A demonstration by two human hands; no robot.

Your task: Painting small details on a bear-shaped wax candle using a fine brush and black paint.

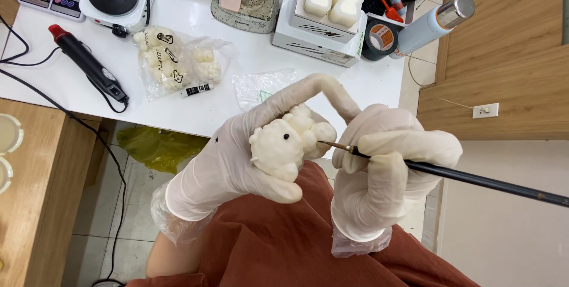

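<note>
- The left hand (237, 156), in a white glove, holds a small cream-white animal figure (290, 139) in front of the person's rust-red lap, below the edge of the white counter (249, 62).
- The left grip is closed around the figure: thumb under its base, forefinger arched over the top, so the figure sits inside the curl of the hand.
- The figure's rounded head, with one black dot for an eye, faces the camera; its lumpy body runs up and to the right.
- The right hand (385, 168), also gloved, grips a thin black brush (474, 179) tightly between its fingers.
- The brush lies nearly level, its long axis sloping a little down to the right; its tip points left and touches the figure's right side.
- On the counter behind lie a clear bag of similar white figures (172, 62) and a black heat tool (89, 65).
</note>
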